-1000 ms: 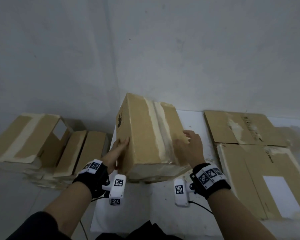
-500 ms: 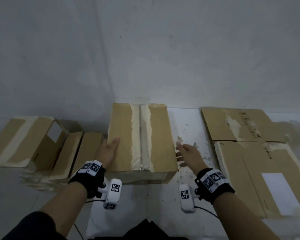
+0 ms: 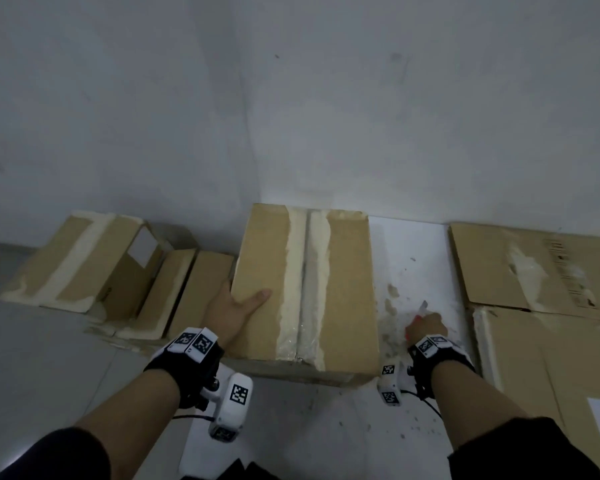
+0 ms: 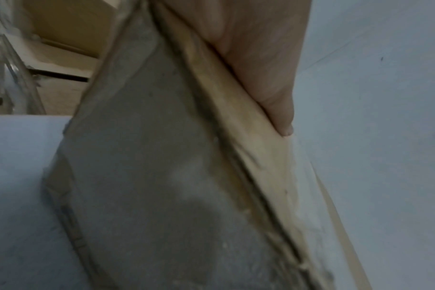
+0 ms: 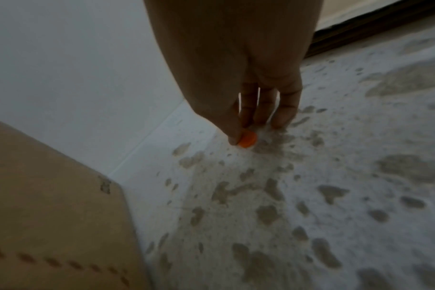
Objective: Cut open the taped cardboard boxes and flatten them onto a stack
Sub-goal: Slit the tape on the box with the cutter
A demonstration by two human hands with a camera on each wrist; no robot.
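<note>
A taped cardboard box (image 3: 343, 289) lies flat on the white table (image 3: 413, 251), its pale tape seam (image 3: 303, 282) facing up and running away from me. My left hand (image 3: 236, 306) holds the box's left edge, thumb (image 4: 261, 58) flat on top, the other fingers hidden down the side. My right hand (image 3: 426, 327) is low on the table just right of the box, fingers curled round a cutter (image 3: 422, 305). The cutter's orange end (image 5: 247, 139) pokes out under the thumb and its blade points away. The box corner (image 5: 50, 215) sits left of that hand.
Flattened cardboard sheets (image 3: 534, 268) (image 3: 551, 358) lie on the table's right side. Two more taped boxes (image 3: 84, 261) (image 3: 187, 289) stand lower down at the left. A grey wall rises right behind the table. Paper scraps speckle the table (image 5: 311, 196) around my right hand.
The box has been turned from tilted to lying flat, seam up. My right hand left the box, moved right and down to the table and closed on the cutter.
</note>
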